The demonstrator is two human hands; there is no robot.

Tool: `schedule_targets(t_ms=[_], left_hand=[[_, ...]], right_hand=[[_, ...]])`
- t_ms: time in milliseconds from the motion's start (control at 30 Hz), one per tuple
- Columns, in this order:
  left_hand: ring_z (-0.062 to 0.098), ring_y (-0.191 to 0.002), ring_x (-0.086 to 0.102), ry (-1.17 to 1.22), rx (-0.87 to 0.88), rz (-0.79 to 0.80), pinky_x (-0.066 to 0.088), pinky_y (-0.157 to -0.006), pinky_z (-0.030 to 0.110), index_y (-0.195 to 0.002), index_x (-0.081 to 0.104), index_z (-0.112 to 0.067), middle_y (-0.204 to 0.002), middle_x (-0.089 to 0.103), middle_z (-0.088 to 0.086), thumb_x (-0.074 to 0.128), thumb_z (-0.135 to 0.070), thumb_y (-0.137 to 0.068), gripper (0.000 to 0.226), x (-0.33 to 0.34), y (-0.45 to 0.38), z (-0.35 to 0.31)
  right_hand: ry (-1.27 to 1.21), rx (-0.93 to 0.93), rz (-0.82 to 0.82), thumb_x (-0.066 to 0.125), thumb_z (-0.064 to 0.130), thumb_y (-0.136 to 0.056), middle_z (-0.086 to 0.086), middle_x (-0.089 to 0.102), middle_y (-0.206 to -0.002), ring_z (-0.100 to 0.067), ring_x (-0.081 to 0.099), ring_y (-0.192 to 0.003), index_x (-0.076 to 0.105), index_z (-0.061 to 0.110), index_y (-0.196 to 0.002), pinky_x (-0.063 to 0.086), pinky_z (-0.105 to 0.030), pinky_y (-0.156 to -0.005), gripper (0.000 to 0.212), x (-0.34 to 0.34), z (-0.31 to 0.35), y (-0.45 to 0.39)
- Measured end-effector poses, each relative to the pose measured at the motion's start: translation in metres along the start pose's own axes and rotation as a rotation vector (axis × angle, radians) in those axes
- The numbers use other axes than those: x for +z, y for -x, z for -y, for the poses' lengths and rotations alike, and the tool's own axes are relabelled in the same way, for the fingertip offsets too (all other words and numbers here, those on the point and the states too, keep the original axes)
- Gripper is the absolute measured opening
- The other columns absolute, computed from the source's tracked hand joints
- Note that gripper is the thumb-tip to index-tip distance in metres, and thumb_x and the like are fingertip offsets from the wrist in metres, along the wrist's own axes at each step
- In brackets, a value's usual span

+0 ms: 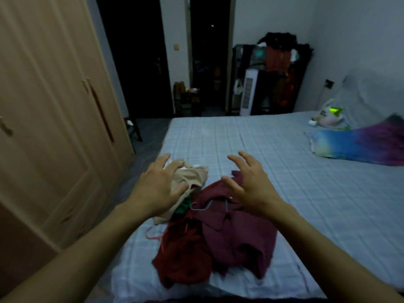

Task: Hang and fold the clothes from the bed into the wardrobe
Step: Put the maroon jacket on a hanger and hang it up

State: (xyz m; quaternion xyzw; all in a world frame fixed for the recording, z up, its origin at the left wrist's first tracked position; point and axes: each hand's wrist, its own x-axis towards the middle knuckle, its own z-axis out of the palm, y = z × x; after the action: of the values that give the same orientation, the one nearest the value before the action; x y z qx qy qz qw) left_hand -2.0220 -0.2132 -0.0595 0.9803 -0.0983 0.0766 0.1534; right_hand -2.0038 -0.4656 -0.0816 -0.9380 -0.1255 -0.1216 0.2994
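A heap of clothes lies near the left front edge of the bed point(295, 193): a dark red garment point(231, 239), a beige garment point(194, 176) beside it, and a bit of green cloth point(183, 205) between them. Thin wire hangers, one teal point(205, 208) and one red point(153, 236), poke out of the heap. My left hand point(157, 184) reaches over the beige garment with spread fingers touching it. Above the dark red garment hovers my right hand point(247, 184), its fingers spread, holding nothing. The beige wardrobe point(50, 119) stands at the left, doors closed.
A tie-dye blue and purple cloth point(360, 145) and a plastic bag point(328, 115) lie at the bed's far right. Beyond the bed stand a loaded dark clothes rack point(277, 68) and a white tower fan point(248, 92). A narrow floor strip separates bed and wardrobe.
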Motion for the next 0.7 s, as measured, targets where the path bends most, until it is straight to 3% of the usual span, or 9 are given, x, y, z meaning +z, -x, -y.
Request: schedule_targets(t_ms=[167, 367, 567, 700], left_hand=[[0.025, -0.146, 0.026, 0.059, 0.085, 0.08, 0.033, -0.114, 0.047, -0.144, 0.043, -0.027, -0.161, 0.023, 0.004, 0.059, -0.054, -0.089, 0.063, 0.048, -0.036, -0.029], [0.025, -0.145, 0.029, 0.157, 0.126, 0.08, 0.031, -0.116, 0.044, -0.14, 0.049, -0.026, -0.158, 0.029, 0.007, 0.063, -0.052, -0.087, 0.061, 0.086, -0.082, -0.031], [0.022, -0.144, 0.029, 0.248, 0.086, 0.059, 0.031, -0.116, 0.04, -0.141, 0.048, -0.025, -0.157, 0.032, 0.004, 0.063, -0.05, -0.088, 0.061, 0.107, -0.121, 0.01], [0.021, -0.135, 0.041, 0.262, 0.059, 0.067, 0.035, -0.112, 0.038, -0.136, 0.053, -0.019, -0.146, 0.048, 0.003, 0.064, -0.046, -0.087, 0.057, 0.119, -0.143, 0.049]], right_hand=[[0.028, 0.155, -0.031, 0.064, 0.045, -0.09, -0.01, 0.03, -0.157, -0.023, 0.027, -0.145, 0.043, 0.025, -0.145, 0.029, -0.042, -0.117, 0.062, -0.015, -0.056, 0.017], [0.1, 0.21, 0.011, 0.064, 0.041, -0.091, -0.012, 0.031, -0.156, -0.025, 0.025, -0.146, 0.043, 0.022, -0.146, 0.028, -0.044, -0.117, 0.063, -0.008, -0.08, -0.009], [0.114, 0.198, 0.063, 0.064, 0.041, -0.091, -0.01, 0.03, -0.157, -0.023, 0.028, -0.144, 0.042, 0.022, -0.146, 0.029, -0.043, -0.116, 0.062, 0.029, -0.078, -0.069], [0.122, 0.175, 0.108, 0.064, 0.042, -0.091, -0.008, 0.034, -0.155, -0.022, 0.027, -0.145, 0.043, 0.025, -0.144, 0.03, -0.045, -0.116, 0.06, 0.063, -0.079, -0.101]])
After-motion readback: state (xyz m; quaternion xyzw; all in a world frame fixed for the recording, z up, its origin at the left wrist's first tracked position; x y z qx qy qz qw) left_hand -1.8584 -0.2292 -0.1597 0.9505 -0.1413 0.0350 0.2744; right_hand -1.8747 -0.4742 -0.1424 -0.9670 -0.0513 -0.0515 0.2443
